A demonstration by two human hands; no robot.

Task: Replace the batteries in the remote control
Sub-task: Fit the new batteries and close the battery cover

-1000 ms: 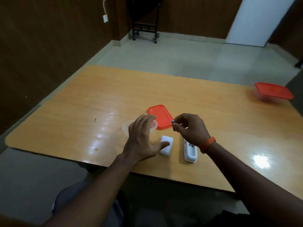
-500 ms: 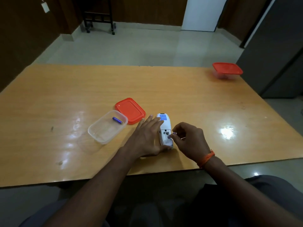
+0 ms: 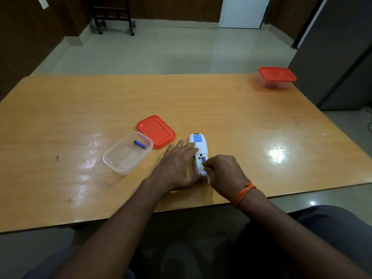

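Observation:
A white remote control (image 3: pixel 198 146) lies face down on the wooden table (image 3: pixel 221 109), its battery bay open near me. My left hand (image 3: pixel 178 166) rests on the remote's left side with straight fingers, holding it down. My right hand (image 3: pixel 222 171) pinches a small blue battery (image 3: pixel 204 160) at the open bay. Another blue battery (image 3: pixel 140 144) lies inside a clear plastic container (image 3: pixel 112 162) to the left. The remote's battery cover is hidden from view.
An orange lid (image 3: pixel 156 130) lies flat between the clear container and the remote. A second container with an orange lid (image 3: pixel 276 76) stands at the table's far right corner. A grey cabinet (image 3: pixel 342 57) stands to the right.
My right hand has brought the battery down from above the table into the remote's open bay. My left hand has settled onto the remote. The camera view has shifted right.

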